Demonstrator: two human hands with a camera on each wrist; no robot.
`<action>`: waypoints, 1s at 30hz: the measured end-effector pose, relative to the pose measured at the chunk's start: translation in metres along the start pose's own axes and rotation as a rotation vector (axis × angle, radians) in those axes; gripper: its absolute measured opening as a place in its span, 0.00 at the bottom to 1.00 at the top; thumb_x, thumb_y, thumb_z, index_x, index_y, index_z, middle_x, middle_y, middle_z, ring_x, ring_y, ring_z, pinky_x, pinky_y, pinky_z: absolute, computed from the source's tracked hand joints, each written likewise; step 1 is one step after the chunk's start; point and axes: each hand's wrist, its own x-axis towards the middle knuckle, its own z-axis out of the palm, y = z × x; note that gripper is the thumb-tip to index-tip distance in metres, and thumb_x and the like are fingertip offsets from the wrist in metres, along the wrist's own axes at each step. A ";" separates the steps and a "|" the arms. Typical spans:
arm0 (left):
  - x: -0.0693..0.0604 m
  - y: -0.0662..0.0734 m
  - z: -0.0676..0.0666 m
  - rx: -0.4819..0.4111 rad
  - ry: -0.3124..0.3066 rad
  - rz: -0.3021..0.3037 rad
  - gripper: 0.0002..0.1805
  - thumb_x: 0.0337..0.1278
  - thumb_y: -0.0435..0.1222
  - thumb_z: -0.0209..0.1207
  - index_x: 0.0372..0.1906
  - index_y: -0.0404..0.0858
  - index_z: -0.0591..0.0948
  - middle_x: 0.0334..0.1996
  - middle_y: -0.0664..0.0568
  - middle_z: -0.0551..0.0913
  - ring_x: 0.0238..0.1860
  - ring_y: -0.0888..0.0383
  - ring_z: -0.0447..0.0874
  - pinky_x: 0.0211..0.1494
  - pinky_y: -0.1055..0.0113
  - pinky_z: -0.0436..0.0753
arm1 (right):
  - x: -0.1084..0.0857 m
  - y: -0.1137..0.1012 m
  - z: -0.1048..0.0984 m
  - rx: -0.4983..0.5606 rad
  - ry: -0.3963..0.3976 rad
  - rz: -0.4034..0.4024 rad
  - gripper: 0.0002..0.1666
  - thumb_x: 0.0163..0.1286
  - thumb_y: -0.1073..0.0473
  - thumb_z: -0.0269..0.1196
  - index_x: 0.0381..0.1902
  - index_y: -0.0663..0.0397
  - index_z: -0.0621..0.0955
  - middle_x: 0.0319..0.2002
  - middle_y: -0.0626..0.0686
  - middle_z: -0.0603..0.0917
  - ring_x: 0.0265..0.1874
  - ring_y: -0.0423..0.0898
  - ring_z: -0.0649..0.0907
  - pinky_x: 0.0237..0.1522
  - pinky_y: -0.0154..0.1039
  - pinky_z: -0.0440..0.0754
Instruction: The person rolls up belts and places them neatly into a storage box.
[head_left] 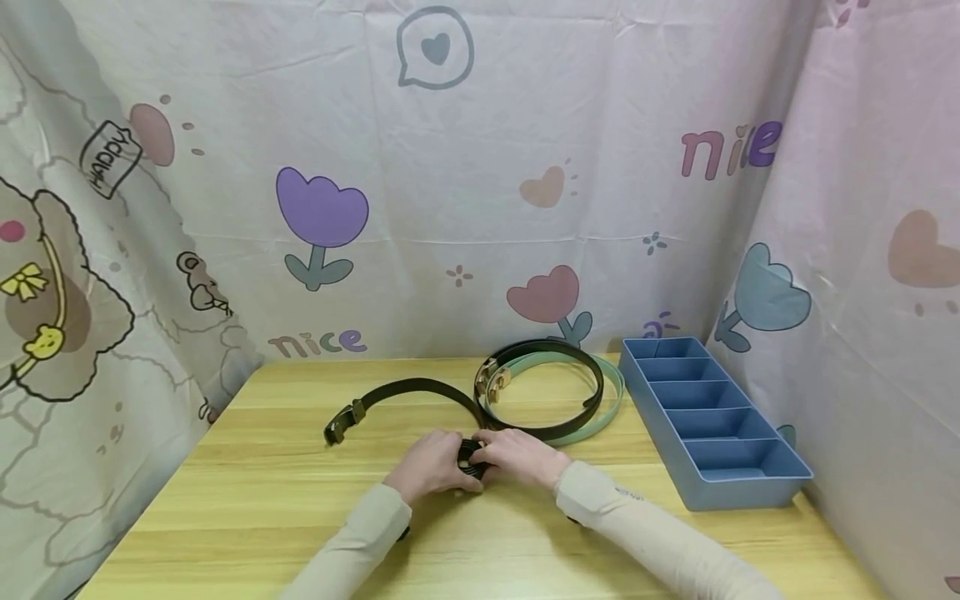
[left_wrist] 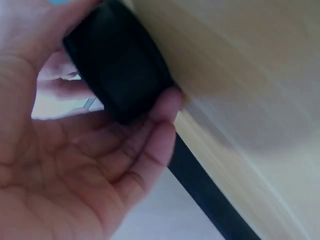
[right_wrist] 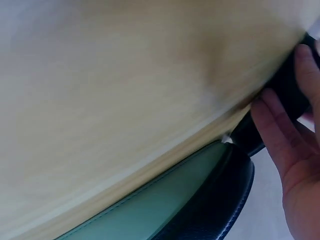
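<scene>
A black belt [head_left: 420,385] is partly rolled into a small coil at its near end. My left hand [head_left: 431,468] grips the coil from the left side, fingers curled round it. From the other side my right hand [head_left: 521,457] holds the same coil. The unrolled length arcs back and left across the table to a dark metal buckle [head_left: 345,421]. In the left wrist view the coil [left_wrist: 120,65] sits between thumb and fingers. Fingers [right_wrist: 277,125] press the black strap in the right wrist view.
Just beyond my hands lie a looped black belt [head_left: 596,375] and a light green belt [head_left: 611,417], overlapping, with gold-toned buckles. A blue-grey box [head_left: 678,467] with several compartments stands on the right of the wooden table [head_left: 247,500]. Printed curtains [head_left: 442,167] enclose the table.
</scene>
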 end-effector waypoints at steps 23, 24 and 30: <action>0.007 0.003 0.002 0.000 0.004 -0.010 0.27 0.32 0.54 0.77 0.30 0.39 0.79 0.22 0.56 0.75 0.23 0.60 0.71 0.28 0.66 0.72 | 0.002 0.014 -0.002 -0.057 -0.014 -0.021 0.14 0.63 0.48 0.65 0.47 0.37 0.85 0.40 0.37 0.86 0.33 0.33 0.82 0.30 0.30 0.78; 0.007 0.003 0.003 0.012 0.006 -0.007 0.26 0.32 0.53 0.77 0.30 0.39 0.80 0.22 0.56 0.76 0.23 0.60 0.71 0.28 0.66 0.72 | 0.001 0.013 -0.003 -0.066 -0.015 -0.021 0.14 0.64 0.48 0.65 0.47 0.37 0.85 0.40 0.37 0.86 0.33 0.33 0.82 0.29 0.30 0.78; 0.008 -0.002 0.002 0.020 -0.028 0.046 0.24 0.34 0.50 0.77 0.34 0.42 0.79 0.26 0.57 0.79 0.27 0.61 0.73 0.33 0.66 0.74 | -0.002 0.014 -0.004 0.036 -0.061 0.021 0.21 0.62 0.45 0.66 0.53 0.39 0.83 0.51 0.42 0.85 0.47 0.38 0.83 0.47 0.33 0.81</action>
